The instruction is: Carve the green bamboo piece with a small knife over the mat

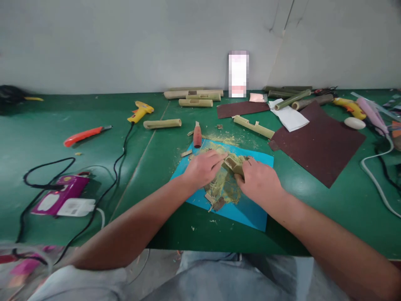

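Note:
A short bamboo piece [233, 164] with a cut-out opening lies between my hands, above a blue sheet [255, 217] strewn with shavings [216, 186] and small chips. My right hand [261, 177] is closed round the right end of the bamboo piece. My left hand [205, 167] has its fingers together, with the fingertips at the piece's left end; whether they grip anything is hidden. Just beyond my left hand, a knife with a red handle [197, 137] rests near the sheet's far edge.
Cut bamboo tubes [196, 103] lie toward the wall. A yellow glue gun [140, 111], an orange cutter [84, 136] and a purple power strip [64, 192] are at left. Brown sandpaper [319, 146], white paper [290, 117] and another yellow glue gun [351, 107] are at right.

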Motion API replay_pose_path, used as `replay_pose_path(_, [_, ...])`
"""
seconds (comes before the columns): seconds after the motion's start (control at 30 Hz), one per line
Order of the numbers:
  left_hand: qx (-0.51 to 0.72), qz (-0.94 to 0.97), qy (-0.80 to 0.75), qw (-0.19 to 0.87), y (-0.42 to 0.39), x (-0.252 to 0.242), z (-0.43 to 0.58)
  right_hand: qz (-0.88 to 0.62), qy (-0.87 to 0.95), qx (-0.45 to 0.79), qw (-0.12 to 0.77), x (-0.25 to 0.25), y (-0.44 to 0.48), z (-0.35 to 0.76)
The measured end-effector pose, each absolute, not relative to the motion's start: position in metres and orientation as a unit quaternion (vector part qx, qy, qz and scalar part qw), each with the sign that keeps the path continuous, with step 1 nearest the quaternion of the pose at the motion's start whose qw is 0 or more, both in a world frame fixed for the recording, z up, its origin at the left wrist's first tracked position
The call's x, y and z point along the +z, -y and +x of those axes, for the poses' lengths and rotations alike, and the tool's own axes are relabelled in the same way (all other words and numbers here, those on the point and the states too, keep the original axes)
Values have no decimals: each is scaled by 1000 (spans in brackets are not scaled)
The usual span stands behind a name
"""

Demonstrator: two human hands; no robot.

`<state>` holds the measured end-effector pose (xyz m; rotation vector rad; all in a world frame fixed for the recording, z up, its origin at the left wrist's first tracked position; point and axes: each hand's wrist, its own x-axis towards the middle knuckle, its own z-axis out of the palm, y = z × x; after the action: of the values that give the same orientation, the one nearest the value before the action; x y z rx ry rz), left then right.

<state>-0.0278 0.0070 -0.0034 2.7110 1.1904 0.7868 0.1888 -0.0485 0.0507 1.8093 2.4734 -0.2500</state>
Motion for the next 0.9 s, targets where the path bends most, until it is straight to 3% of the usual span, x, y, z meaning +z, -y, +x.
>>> replay_pose_path(0.5, [256, 861, -439, -10, -9, -5, -33, 594, -799, -89, 17, 47, 50, 188])
replay_pose_path(0.9, [259, 875, -409, 22, -4, -1, -28, 602, -792, -97, 15, 46, 51, 188])
